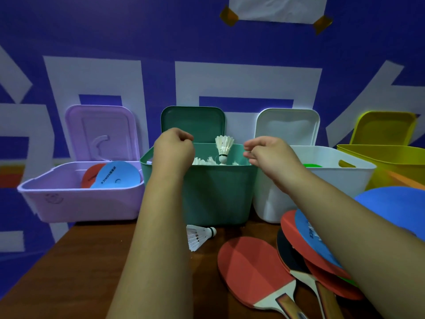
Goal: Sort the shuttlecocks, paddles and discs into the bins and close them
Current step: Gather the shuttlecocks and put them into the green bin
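Over the open green plastic bin point(218, 192) of white feather shuttlecocks point(224, 148), my left hand point(173, 149) is clenched empty, my right hand point(266, 155) loosely curled, empty. Another shuttlecock point(200, 237) lies on the wooden table point(92, 261) at its base.

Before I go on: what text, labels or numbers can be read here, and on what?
"ICE": white letters on the right blue disc, in the pile; any earlier letters are unclear.
Dark print on the left blue disc in the purple bin: too blurred to read.
Big white strokes on the blue wall: cropped, unreadable.
Taped paper on the wall: no text visible.
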Action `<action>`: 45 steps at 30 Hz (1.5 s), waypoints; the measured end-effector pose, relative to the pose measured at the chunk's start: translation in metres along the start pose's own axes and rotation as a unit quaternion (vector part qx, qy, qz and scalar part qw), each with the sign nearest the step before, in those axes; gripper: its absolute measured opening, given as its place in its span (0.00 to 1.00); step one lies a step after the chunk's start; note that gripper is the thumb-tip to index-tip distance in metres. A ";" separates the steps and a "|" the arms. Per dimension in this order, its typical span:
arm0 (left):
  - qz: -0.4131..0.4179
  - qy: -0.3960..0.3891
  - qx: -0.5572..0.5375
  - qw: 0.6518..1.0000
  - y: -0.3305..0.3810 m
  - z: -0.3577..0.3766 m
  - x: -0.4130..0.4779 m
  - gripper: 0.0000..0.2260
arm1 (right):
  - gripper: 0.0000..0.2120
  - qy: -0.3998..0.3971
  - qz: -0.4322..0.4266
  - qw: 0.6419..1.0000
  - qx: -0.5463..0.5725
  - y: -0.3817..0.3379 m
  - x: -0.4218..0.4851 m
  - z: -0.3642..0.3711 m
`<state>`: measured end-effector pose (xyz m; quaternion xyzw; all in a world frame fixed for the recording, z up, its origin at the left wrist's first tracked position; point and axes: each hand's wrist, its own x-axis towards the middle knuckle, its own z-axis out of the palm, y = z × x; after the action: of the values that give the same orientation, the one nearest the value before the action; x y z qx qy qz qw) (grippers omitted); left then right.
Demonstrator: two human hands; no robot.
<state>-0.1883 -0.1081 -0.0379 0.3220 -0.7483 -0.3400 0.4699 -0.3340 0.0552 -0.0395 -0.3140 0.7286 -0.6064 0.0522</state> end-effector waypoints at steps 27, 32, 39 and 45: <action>0.128 -0.235 0.416 0.869 -0.091 0.057 -0.122 0.15 | 0.12 0.001 0.019 0.951 -0.310 0.057 -0.146 -0.168; 0.082 -0.253 0.380 0.886 -0.103 0.057 -0.120 0.14 | 0.20 -0.013 0.008 0.906 -0.423 0.058 -0.157 -0.163; 0.152 -0.191 0.266 0.933 -0.087 0.061 -0.132 0.13 | 0.29 -0.020 -0.024 0.878 -0.478 0.055 -0.165 -0.152; 0.254 -0.169 0.204 0.930 -0.071 0.066 -0.140 0.14 | 0.08 -0.062 -0.039 0.848 -0.524 0.052 -0.169 -0.150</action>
<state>-0.1882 -0.0229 -0.1850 0.1482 -0.9267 -0.0988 0.3309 -0.2882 0.2740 -0.0996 -0.3593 0.9208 -0.1150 -0.0991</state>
